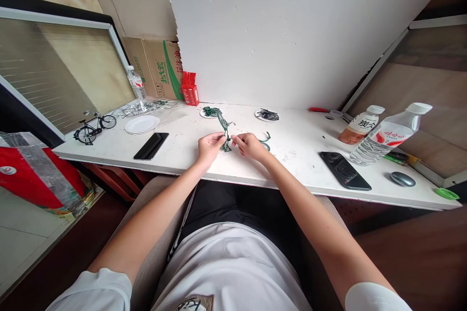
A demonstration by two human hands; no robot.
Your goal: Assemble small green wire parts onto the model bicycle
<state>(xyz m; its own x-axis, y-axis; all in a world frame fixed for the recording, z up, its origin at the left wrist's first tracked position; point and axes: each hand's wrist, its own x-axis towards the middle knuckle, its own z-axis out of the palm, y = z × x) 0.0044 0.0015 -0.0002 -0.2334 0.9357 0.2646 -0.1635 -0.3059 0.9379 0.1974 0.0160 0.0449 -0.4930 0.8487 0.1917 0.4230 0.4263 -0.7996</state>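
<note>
A green model bicycle assembly [225, 128] stands near the table's front edge, with one green wheel at its upper end. My left hand [211, 146] pinches it from the left. On its other side, my right hand [249, 146] has its fingers closed at the model; whether a small part sits between the fingertips cannot be made out. Just right of my right hand lie a loose green wheel [265, 146] and a curved green piece [268, 136], partly hidden by the hand. Behind are a plate with green parts [210, 112] and a plate with black parts [268, 115].
Left: a finished black model bicycle [94, 127], white plates [142, 124], a phone [151, 146]. Right: another phone [345, 170], a mouse [403, 179], a brown drink bottle [361, 125], a water bottle [390, 136]. A white board [299, 39] rises behind.
</note>
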